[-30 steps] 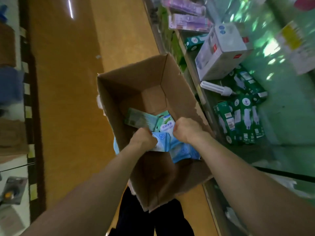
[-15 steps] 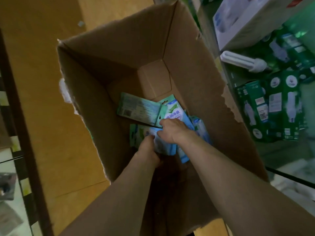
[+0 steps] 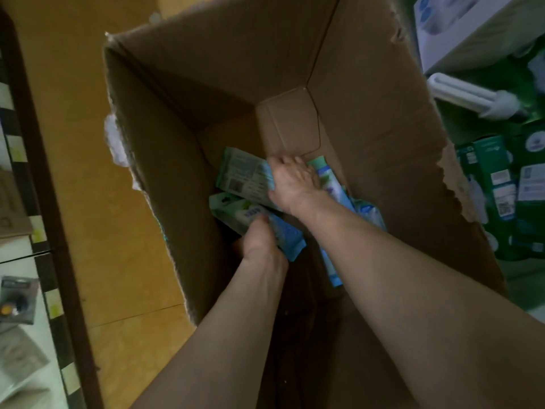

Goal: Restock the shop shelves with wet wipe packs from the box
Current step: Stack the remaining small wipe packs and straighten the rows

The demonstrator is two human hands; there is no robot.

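Right hand [image 3: 292,181] has moved off the near pile, and its fingers now curl over the far green pack [image 3: 241,175]. Left hand [image 3: 259,243] still pinches the blue pack [image 3: 283,231] nearer. Both packs still lie on the box [image 3: 368,113] bottom, so nothing is lifted out yet.

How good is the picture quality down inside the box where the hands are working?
Head view: dim inside the cardboard box, its near wall almost black; wet wipe packs soft, print unreadable; left hand and right hand outlines clear; wide-angle bows the box walls.
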